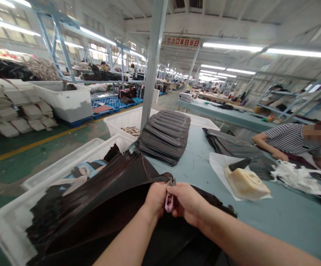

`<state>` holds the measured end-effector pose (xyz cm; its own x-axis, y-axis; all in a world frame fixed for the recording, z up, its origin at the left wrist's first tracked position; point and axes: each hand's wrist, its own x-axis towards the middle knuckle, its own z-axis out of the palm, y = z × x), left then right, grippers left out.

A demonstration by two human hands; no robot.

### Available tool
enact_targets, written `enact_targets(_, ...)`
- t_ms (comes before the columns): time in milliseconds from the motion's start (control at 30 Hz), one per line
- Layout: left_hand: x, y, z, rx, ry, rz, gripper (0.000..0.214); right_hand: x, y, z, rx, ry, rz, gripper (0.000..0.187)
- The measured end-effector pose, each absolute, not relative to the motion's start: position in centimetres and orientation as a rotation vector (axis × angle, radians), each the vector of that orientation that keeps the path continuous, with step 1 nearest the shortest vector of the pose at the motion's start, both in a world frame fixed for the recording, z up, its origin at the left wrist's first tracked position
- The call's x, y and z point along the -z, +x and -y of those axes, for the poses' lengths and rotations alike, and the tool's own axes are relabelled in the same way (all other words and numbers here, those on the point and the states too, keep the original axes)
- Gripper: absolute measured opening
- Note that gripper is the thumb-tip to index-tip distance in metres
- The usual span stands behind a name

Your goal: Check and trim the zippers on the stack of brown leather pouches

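My right hand (186, 201) is closed around small thread snips (169, 203); their pink looped end points down and the metal tip up. Against it, my left hand (156, 197) pinches the edge of a dark brown, leather-like piece (127, 194). The tip of the snips is at that edge, between both hands; whether the blades are apart is too small to tell. The dark piece sags open below my forearms. Beside it on the left lies a thick pile of similar dark pieces (94, 188), partly covered by it.
Stacked grey panels (164, 135) stand ahead on the blue-green table (196, 166), near a metal post (152, 66). To the right are a yellowish block (246, 183), white straps (296, 177) and a seated person in a striped shirt (285, 138). White bins (5, 225) line the left.
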<state>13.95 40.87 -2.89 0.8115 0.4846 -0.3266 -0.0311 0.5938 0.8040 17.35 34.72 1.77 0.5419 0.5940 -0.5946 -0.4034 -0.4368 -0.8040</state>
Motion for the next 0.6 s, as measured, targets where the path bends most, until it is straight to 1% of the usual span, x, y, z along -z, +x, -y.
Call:
enact_targets(100, 3.5, 13.9, -40.8, -0.321, 0.880, -0.548, 0.022, -1.0, 16.3, -33.5, -1.060, -1.722, 0.145, 0.016)
enact_targets(233, 3.8, 13.9, -40.5, -0.366, 0.904, -0.553, 0.019, -0.4, 15.3, -32.6, -0.978, -1.718, 0.212, 0.012)
enact_targets(467, 2.6, 12.9, -40.4, -0.342, 1.026, -0.524, 0.014, -0.8, 14.7, -32.9, -0.924, -1.695, 0.132, 0.008)
enact_targets(600, 2.0, 12.5, -40.9, -0.328, 1.097, -0.498, 0.014, -1.1, 14.1, -33.2, -0.865, -1.632, 0.024, 0.016)
